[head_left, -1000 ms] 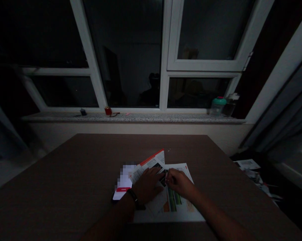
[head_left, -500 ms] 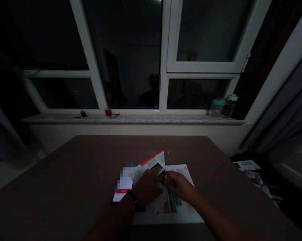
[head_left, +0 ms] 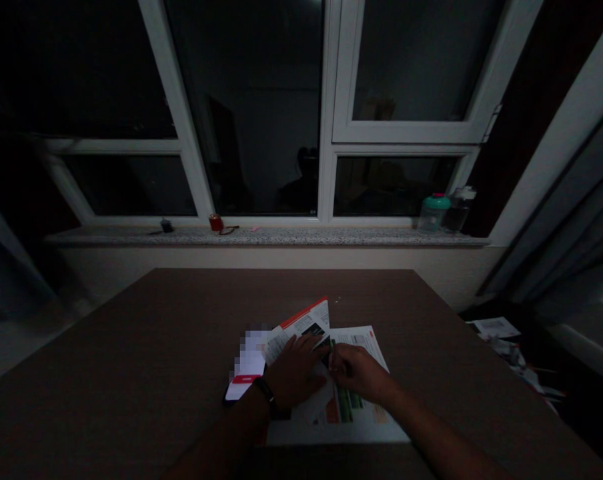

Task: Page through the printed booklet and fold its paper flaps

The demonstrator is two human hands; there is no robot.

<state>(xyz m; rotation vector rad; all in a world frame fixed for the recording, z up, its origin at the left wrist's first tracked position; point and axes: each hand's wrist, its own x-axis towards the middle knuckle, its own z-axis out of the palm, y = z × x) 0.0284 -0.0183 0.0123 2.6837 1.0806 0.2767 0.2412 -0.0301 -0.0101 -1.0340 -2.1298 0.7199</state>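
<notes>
A printed magazine or leaflet (head_left: 331, 435) lies on the table, with one page (head_left: 301, 325) folded up and over to the left. My left hand (head_left: 295, 377) is spread on that folded page, fingers extended, a dark band round its wrist. Beside it, at the fold, my right hand (head_left: 359, 373) is closed with its fingertips against the paper. What those fingers pinch is hidden from view. Under the left side of the paper sits a phone (head_left: 251, 360) with a lit, partly blurred screen and a red band across it.
The brown table (head_left: 181, 320) reaches to the wall below the window. On the stone sill (head_left: 291, 237) stand a red jar (head_left: 215, 222), a small dark bottle (head_left: 166, 225) and two clear bottles, one with a green lid (head_left: 435, 203). Papers (head_left: 511, 353) lie beyond the right edge.
My right hand has shifted very slightly at the fold. My left hand, the paper and the phone stay where they were.
</notes>
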